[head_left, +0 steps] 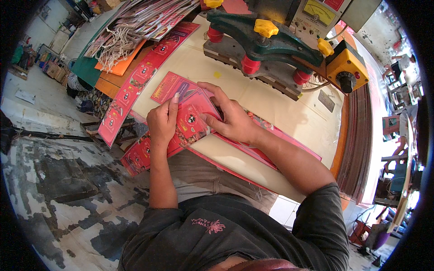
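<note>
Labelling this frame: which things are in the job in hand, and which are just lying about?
In hand:
- left hand and right hand, both on the red printed sheet
- pile of red sheets under it
- cream worktable

Lying about:
- green press with yellow knobs
- long red printed strip
- finished bags with string handles
- orange sheet

Cream worktable (289, 118), loaded.
Red printed sheets (190, 118), a long red strip (135, 86) and a green press (266, 45) are carried on it.
</note>
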The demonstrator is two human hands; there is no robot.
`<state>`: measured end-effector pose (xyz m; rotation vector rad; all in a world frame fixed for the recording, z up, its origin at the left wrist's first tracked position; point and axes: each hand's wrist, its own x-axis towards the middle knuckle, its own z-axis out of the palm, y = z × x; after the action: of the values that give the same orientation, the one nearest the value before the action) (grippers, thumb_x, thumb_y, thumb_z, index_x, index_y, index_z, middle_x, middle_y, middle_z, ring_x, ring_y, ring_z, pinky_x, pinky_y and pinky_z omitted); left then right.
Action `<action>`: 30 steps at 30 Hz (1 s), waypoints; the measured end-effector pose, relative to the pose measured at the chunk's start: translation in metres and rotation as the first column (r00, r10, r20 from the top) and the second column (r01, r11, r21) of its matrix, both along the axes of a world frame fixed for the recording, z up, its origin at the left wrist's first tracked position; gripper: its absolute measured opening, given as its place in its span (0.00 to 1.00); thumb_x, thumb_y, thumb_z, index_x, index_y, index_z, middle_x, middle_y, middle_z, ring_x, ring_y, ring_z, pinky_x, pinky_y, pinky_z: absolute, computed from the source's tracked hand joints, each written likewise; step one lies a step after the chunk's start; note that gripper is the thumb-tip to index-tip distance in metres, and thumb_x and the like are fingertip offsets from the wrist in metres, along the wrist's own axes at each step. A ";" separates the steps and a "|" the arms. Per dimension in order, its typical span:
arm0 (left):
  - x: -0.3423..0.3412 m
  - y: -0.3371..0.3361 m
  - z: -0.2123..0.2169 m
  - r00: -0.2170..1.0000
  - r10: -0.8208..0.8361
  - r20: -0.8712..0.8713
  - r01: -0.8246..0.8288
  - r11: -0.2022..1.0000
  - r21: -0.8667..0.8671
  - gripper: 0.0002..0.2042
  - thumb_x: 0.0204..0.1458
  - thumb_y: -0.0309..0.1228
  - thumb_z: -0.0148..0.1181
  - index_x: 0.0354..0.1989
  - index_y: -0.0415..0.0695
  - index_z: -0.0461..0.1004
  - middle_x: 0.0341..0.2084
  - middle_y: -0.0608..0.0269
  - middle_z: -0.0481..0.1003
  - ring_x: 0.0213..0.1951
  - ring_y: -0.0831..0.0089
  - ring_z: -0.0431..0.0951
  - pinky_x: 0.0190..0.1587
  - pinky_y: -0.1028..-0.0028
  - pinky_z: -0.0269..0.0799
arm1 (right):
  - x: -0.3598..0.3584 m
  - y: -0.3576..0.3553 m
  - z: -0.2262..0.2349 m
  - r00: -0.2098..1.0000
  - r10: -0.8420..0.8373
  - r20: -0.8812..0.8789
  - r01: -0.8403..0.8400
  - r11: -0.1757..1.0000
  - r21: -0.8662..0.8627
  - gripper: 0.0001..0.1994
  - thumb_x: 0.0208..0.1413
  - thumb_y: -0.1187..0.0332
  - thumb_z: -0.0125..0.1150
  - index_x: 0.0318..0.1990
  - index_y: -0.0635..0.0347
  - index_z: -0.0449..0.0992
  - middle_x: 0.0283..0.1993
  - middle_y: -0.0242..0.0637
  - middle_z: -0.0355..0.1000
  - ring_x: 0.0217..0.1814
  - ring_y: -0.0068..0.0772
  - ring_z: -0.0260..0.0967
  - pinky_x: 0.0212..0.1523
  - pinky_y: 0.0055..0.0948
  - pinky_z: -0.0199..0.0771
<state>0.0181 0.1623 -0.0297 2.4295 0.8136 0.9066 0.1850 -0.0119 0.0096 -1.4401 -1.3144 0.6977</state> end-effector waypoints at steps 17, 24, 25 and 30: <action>-0.001 -0.001 0.001 1.000 0.001 0.005 -0.001 1.000 0.005 0.21 0.71 0.43 0.52 0.33 0.40 0.82 0.18 0.45 0.74 0.22 0.46 0.77 0.26 0.55 0.67 | -0.001 0.001 0.001 1.000 0.009 -0.015 -0.009 1.000 -0.022 0.35 0.65 0.71 0.64 0.76 0.56 0.54 0.63 0.53 0.72 0.57 0.44 0.77 0.61 0.39 0.73; -0.002 0.000 0.001 1.000 -0.008 -0.014 0.008 1.000 -0.016 0.20 0.70 0.41 0.53 0.34 0.38 0.80 0.19 0.41 0.73 0.23 0.42 0.76 0.27 0.54 0.66 | -0.001 0.000 -0.006 1.000 -0.006 -0.024 0.006 1.000 0.010 0.35 0.65 0.70 0.63 0.76 0.57 0.53 0.57 0.51 0.74 0.53 0.41 0.78 0.56 0.38 0.75; -0.001 0.001 -0.005 1.000 -0.023 0.013 0.023 1.000 -0.007 0.19 0.70 0.40 0.53 0.34 0.37 0.80 0.20 0.40 0.73 0.23 0.42 0.75 0.27 0.54 0.66 | 0.001 -0.002 -0.002 1.000 -0.011 -0.002 0.011 0.999 -0.038 0.36 0.65 0.70 0.64 0.77 0.57 0.52 0.55 0.51 0.75 0.52 0.41 0.79 0.55 0.38 0.75; -0.002 0.004 -0.007 0.995 -0.078 0.064 0.076 0.997 0.026 0.18 0.70 0.37 0.53 0.35 0.35 0.80 0.22 0.38 0.73 0.25 0.40 0.75 0.28 0.53 0.67 | 0.003 0.001 -0.013 0.982 -0.099 0.160 0.090 0.994 0.061 0.40 0.63 0.65 0.65 0.78 0.57 0.50 0.45 0.51 0.78 0.44 0.45 0.79 0.48 0.40 0.77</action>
<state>0.0160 0.1667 -0.0362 2.4200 0.6846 0.9659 0.1877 -0.0111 -0.0031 -1.5311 -1.3691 0.4871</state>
